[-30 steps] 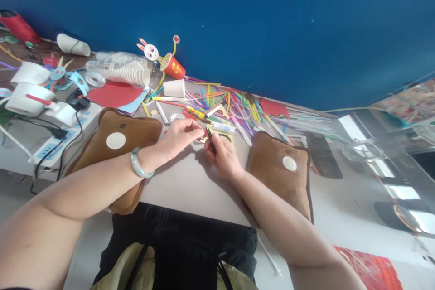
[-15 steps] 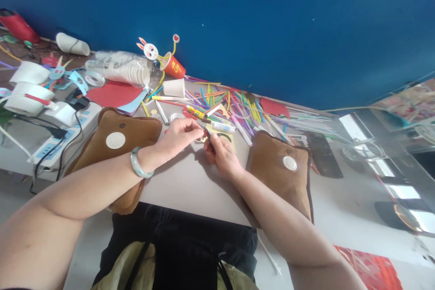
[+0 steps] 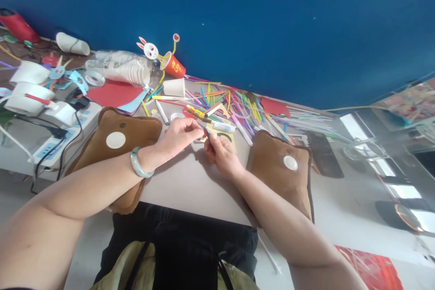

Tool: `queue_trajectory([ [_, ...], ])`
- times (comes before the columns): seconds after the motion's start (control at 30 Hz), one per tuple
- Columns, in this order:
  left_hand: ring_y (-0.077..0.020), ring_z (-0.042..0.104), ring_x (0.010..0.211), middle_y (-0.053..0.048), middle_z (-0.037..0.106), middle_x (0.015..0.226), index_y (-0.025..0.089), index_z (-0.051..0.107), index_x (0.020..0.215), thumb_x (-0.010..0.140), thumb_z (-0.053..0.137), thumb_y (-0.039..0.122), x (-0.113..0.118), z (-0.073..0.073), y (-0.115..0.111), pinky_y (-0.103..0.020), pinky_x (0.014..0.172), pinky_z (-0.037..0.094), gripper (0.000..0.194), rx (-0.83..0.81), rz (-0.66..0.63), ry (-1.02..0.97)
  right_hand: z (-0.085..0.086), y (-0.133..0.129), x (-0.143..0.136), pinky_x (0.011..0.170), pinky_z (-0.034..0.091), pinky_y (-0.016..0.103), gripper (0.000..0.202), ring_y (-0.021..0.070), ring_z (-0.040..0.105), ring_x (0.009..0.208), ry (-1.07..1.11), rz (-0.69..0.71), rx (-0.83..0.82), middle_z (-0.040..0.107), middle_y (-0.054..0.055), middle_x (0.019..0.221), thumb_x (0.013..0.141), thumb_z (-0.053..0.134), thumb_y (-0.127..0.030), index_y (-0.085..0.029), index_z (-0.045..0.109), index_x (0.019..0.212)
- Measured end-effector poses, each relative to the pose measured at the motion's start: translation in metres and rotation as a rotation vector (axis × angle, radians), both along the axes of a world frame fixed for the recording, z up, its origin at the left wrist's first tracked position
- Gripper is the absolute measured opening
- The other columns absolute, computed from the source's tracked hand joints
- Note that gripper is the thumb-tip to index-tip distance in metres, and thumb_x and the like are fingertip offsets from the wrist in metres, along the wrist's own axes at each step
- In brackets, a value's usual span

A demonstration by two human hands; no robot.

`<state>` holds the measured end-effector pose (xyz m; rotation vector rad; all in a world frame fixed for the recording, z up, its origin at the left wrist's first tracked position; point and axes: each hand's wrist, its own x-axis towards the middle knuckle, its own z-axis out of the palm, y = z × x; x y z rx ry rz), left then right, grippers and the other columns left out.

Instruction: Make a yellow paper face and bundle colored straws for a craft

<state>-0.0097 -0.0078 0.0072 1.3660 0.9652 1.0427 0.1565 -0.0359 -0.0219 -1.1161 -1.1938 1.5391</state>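
Note:
My left hand [image 3: 181, 138], with a pale green bangle [image 3: 137, 163] at the wrist, is closed in a pinch on something small and reddish that I cannot make out. Close beside it, my right hand [image 3: 220, 152] is closed round a small dark tool that looks like scissors; its tip points at the left fingertips. Just beyond the hands lie a white glue stick or marker [image 3: 222, 127], a yellow marker [image 3: 195, 112] and a roll of clear tape [image 3: 176, 118]. A piece of yellowish paper [image 3: 231, 138] is partly hidden behind my right hand.
Brown cushions lie at left [image 3: 102, 145] and right [image 3: 272, 163] of my arms. Coloured sticks [image 3: 234, 104], a white cup [image 3: 174, 87] and a red cup [image 3: 175, 67] with a rabbit face stand along the blue wall. A power strip [image 3: 68, 138] with cables is at left.
The dark tool in my right hand has shifted very slightly at its tip. Both hands otherwise keep their places.

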Motion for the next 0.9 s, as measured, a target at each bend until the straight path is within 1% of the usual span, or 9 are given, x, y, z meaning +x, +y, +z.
queue_trajectory([
  [0.23,-0.0137,0.057,0.067,-0.001,0.064,0.065,0.017,0.065,0.066,0.075,0.065,0.023,0.0001,0.0008,-0.0005,-0.027,0.065,0.045,0.011,0.003,0.017,0.006,0.0002,-0.0003,0.0001,0.038,0.015,0.023,0.057,0.0060,0.021,0.039,0.005,0.000,-0.006,0.031,-0.007,0.045,0.081,0.060,-0.075,-0.020,0.056,0.065],
  [0.33,-0.0134,0.057,0.066,-0.001,0.064,0.065,0.017,0.066,0.066,0.076,0.067,0.025,0.0003,-0.0014,0.0003,-0.027,0.064,0.045,0.013,-0.011,0.026,0.003,0.0011,0.0004,0.0002,0.038,0.014,0.023,0.056,0.0057,0.020,0.039,0.075,-0.056,-0.062,0.032,-0.008,0.045,0.082,0.060,-0.075,-0.021,0.056,0.068],
  [0.4,-0.0134,0.057,0.066,-0.001,0.065,0.066,0.017,0.067,0.067,0.077,0.067,0.026,0.0007,-0.0030,0.0009,-0.027,0.065,0.045,0.014,-0.026,0.028,-0.011,0.0025,0.0013,0.0005,0.039,0.013,0.022,0.055,0.0049,0.018,0.039,0.138,-0.101,-0.082,0.032,-0.009,0.046,0.080,0.062,-0.074,-0.020,0.057,0.071],
  [0.47,-0.0136,0.059,0.068,-0.001,0.066,0.067,0.017,0.068,0.068,0.078,0.067,0.027,0.0010,-0.0041,0.0014,-0.028,0.067,0.046,0.015,-0.035,0.017,-0.027,0.0043,0.0019,0.0009,0.039,0.013,0.022,0.051,0.0042,0.017,0.040,0.177,-0.131,-0.072,0.029,-0.011,0.046,0.075,0.072,-0.069,-0.020,0.057,0.072],
  [0.53,-0.0138,0.060,0.069,-0.002,0.067,0.068,0.016,0.070,0.069,0.080,0.067,0.028,0.0010,-0.0046,0.0017,-0.028,0.069,0.047,0.016,-0.027,0.000,-0.031,0.0061,0.0021,0.0014,0.040,0.013,0.022,0.046,0.0037,0.017,0.040,0.192,-0.133,-0.061,0.027,-0.012,0.046,0.069,0.082,-0.058,-0.019,0.057,0.073],
  [0.63,-0.0139,0.061,0.069,-0.002,0.068,0.068,0.016,0.071,0.070,0.081,0.068,0.030,0.0008,-0.0046,0.0018,-0.028,0.070,0.047,0.018,0.008,-0.020,-0.010,0.0084,0.0016,0.0018,0.040,0.012,0.022,0.040,0.0033,0.018,0.041,0.205,-0.131,-0.055,0.030,-0.012,0.048,0.064,0.088,-0.044,-0.019,0.058,0.076],
  [0.73,-0.0144,0.062,0.070,-0.002,0.069,0.069,0.016,0.072,0.071,0.081,0.069,0.031,0.0008,-0.0050,0.0016,-0.027,0.070,0.048,0.018,0.021,-0.022,0.013,0.0096,0.0013,0.0020,0.041,0.012,0.023,0.037,0.0037,0.019,0.041,0.202,-0.136,-0.047,0.032,-0.011,0.048,0.066,0.087,-0.041,-0.019,0.059,0.077],
  [0.9,-0.0153,0.062,0.071,-0.003,0.070,0.070,0.016,0.072,0.071,0.080,0.071,0.034,0.0019,-0.0048,0.0006,-0.028,0.069,0.049,0.020,0.019,-0.025,0.032,0.0090,0.0018,0.0027,0.041,0.012,0.024,0.038,0.0037,0.019,0.041,0.199,-0.122,-0.034,0.031,-0.011,0.048,0.069,0.085,-0.044,-0.020,0.056,0.073],
])
